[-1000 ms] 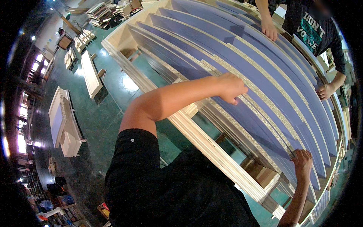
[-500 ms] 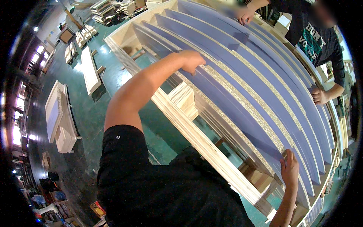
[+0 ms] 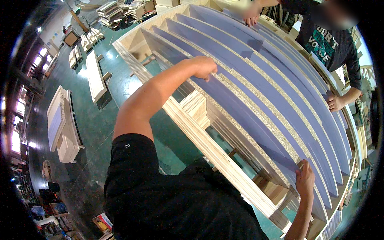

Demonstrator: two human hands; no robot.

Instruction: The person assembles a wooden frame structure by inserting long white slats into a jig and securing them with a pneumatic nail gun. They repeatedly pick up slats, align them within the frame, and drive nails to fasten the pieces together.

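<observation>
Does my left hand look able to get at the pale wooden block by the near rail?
Probably yes: nothing appears to cover the pale wooden block, which is near your left hand, though it would first have to release the blue panel.

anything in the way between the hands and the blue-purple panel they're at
Nothing visible. The left hand and, farther toward the lower right, the right hand are both on the speckled upper edge of the blue-purple panel. Other panels stand closely alongside.
</observation>
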